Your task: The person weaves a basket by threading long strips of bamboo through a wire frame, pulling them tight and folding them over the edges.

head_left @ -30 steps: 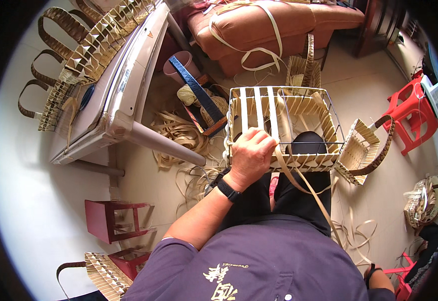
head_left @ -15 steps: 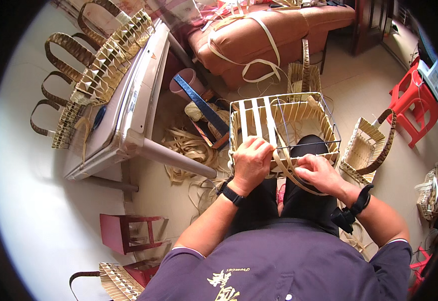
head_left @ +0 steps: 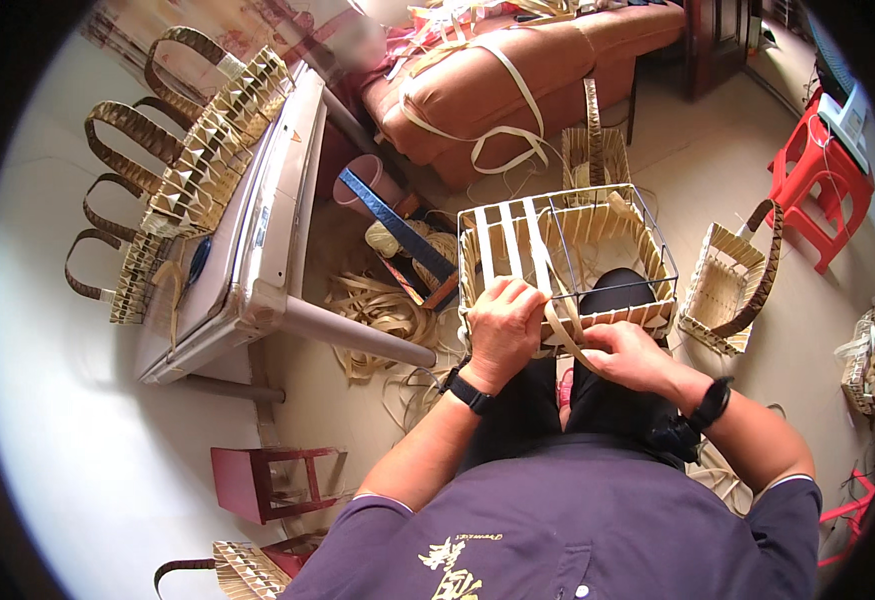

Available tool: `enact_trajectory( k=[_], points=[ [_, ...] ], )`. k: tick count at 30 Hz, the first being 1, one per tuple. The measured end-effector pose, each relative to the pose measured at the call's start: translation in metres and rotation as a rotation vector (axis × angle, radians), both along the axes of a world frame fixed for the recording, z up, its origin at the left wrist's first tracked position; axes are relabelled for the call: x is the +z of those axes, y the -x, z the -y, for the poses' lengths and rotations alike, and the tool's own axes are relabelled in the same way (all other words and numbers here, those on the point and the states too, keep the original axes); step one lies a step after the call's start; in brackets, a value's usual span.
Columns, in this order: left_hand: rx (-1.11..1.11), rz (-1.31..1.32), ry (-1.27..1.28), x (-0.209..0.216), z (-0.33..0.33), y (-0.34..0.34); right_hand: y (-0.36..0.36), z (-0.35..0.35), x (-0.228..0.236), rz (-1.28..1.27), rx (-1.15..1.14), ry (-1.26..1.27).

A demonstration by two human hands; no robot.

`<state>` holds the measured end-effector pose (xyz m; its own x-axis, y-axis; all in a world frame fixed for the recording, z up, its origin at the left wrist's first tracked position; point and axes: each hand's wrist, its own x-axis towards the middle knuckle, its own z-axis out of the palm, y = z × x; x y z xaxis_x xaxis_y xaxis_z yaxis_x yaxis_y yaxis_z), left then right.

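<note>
- Sofa [head_left: 477,90], brown, top centre; loose pale strips draped over it, its upper edge cut off by the picture rim.
- Tabletop [head_left: 257,250], white, tilted at left; finished woven bags [head_left: 207,140] with dark handles lean along it, the far ones bent by the lens.
- Half-woven basket [head_left: 567,260] on a wire frame, resting on the person's lap in centre view; its near wall is hidden behind both hands.
- Red stool [head_left: 817,180] at right, well apart; small handled basket [head_left: 727,285] just beside the work.
- Pile of strips [head_left: 377,310] on the floor, under the tabletop edge.
- Left hand [head_left: 502,330]: fingers curled over the basket's near rim, gripping it.
- Right hand [head_left: 629,352]: fingers pinched narrow on a pale strip [head_left: 557,318]; fingertips themselves hard to make out.
</note>
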<state>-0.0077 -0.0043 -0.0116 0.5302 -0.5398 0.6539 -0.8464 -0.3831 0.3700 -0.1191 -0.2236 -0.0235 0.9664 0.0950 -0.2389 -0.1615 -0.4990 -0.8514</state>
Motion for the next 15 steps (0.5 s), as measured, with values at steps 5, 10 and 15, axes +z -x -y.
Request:
enact_trajectory(
  k=[5,10,15],
  points=[
    [0.013,-0.04,-0.033,-0.004,-0.004,-0.004,-0.033,-0.016,0.001,-0.162,-0.171,-0.718],
    [0.037,-0.028,-0.044,-0.003,-0.014,-0.003,0.004,0.031,0.004,0.074,0.118,-0.171],
    [0.024,-0.009,-0.051,0.009,-0.005,0.007,0.196,0.177,-0.138,0.156,-0.048,0.413]
  ],
)
